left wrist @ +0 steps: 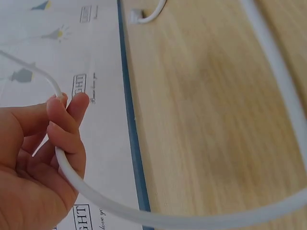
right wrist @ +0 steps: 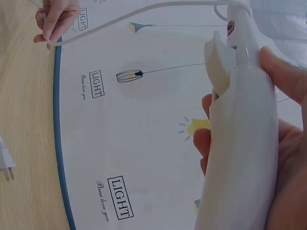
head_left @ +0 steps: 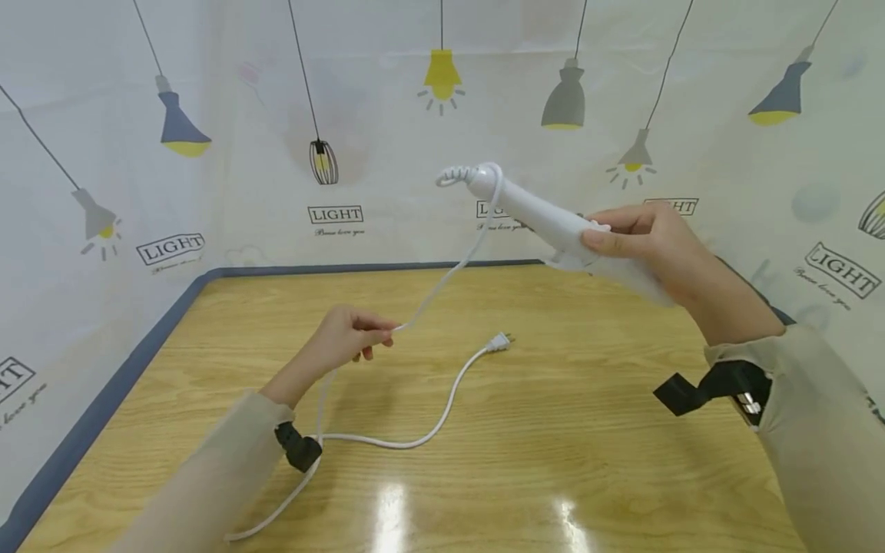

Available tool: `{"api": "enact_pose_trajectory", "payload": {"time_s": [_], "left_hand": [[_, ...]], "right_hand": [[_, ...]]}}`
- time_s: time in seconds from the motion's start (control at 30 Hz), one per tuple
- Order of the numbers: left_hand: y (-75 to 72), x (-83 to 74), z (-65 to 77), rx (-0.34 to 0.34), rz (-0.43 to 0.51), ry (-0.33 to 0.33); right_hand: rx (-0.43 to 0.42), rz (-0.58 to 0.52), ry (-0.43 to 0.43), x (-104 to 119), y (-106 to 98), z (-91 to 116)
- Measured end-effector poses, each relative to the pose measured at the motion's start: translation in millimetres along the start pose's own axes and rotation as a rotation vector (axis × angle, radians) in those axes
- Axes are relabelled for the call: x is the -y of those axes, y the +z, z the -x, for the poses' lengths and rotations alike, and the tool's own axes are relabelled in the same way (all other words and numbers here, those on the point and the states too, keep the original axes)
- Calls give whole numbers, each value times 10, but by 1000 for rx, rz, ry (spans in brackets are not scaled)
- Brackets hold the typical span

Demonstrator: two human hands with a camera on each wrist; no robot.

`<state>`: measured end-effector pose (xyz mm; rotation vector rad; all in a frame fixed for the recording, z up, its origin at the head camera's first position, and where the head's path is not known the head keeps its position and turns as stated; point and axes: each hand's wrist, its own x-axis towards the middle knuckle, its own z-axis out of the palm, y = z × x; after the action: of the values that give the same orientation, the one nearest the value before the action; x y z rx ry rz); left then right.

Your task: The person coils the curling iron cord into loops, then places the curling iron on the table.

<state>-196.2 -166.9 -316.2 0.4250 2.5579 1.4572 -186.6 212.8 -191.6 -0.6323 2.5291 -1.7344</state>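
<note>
My right hand (head_left: pixel 657 246) grips a white corded appliance (head_left: pixel 542 215) that looks like a curling iron, held up above the table and tilted with its cord end toward the upper left. In the right wrist view, a lever (right wrist: pixel 218 64) stands out from its thick white body, with my fingers behind it and my thumb along the other side. The white cord (head_left: pixel 442 283) makes a loop round the narrow cord end. Lower on the left, my left hand (head_left: pixel 342 338) pinches this cord between thumb and fingers, and the rest hangs down to the table.
On the wooden table (head_left: pixel 588 430) the cord curves to a two-prong plug (head_left: pixel 498 342) near the middle. A pale wall sheet (head_left: pixel 387 92) printed with lamps surrounds the table, with a blue band along the edge. Black camera mounts (head_left: pixel 299 448) sit on both wrists.
</note>
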Motion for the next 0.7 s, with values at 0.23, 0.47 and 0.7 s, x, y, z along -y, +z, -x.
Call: {"api": "enact_pose_trajectory", "payload": {"time_s": [0.23,0.47,0.7], "left_hand": [[-143,-62,-206,34,-26,19],[-262,-205,-341,-1,-113,7],[-335,-428,-437,-93,-177,-7]], "right_hand": [[209,-4,-152,-51,7,116],[554,-9,-295,-88,87,147],[683,203,-300,-129,220,164]]}}
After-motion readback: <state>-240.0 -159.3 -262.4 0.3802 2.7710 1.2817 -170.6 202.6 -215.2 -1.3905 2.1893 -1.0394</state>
